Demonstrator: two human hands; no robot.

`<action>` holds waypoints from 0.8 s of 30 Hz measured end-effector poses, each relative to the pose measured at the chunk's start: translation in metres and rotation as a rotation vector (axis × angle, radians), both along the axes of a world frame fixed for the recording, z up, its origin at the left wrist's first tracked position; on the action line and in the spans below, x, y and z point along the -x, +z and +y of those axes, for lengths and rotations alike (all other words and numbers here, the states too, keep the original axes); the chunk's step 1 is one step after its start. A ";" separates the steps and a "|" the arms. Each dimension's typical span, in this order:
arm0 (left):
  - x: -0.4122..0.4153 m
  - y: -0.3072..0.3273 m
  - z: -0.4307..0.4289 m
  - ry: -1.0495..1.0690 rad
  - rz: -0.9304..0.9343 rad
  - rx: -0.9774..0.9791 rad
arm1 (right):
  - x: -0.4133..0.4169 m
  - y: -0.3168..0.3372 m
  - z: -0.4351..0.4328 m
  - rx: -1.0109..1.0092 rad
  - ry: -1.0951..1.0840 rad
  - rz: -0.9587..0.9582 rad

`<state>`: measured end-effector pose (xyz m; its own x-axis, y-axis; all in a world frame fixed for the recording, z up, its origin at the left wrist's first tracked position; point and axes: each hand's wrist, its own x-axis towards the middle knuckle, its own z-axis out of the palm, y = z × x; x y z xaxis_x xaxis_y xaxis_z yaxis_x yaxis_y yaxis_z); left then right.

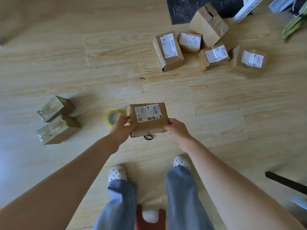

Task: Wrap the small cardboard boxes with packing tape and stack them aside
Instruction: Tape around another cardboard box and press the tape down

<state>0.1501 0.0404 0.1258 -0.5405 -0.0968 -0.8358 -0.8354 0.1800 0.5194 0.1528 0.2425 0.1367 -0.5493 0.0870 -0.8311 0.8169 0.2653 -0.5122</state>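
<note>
Left hand (pixel 120 128) and right hand (pixel 177 130) grip a labelled cardboard box (pixel 148 119) by opposite edges; bare wood floor (pixel 83 77) around, yellow tape roll (pixel 113 117) just left.

Bright, even daylight; bluish glare on the floor (pixel 10 163) at left, taped boxes (pixel 51 108) glint, edges bowed and soft.

cannot make out any wording: only barcodes and tiny print on white label (pixel 147 113) of centre box (pixel 150 127); blurred labels (pixel 216 54) on boxes (pixel 171 63) at upper right.
</note>
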 end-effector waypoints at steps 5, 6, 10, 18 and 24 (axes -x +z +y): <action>-0.022 -0.069 -0.022 0.056 0.042 -0.037 | -0.016 -0.060 -0.019 -0.010 0.046 0.051; -0.023 -0.084 -0.022 0.067 0.049 -0.030 | -0.016 -0.075 -0.020 -0.028 0.074 0.073; -0.021 -0.146 -0.021 0.115 0.105 -0.020 | -0.009 -0.137 -0.019 -0.055 0.109 0.143; -0.003 -0.250 -0.012 0.094 0.226 -0.029 | 0.015 -0.241 0.005 -0.010 0.135 0.242; -0.001 -0.290 -0.007 0.050 0.293 -0.053 | 0.017 -0.286 0.015 0.014 0.207 0.292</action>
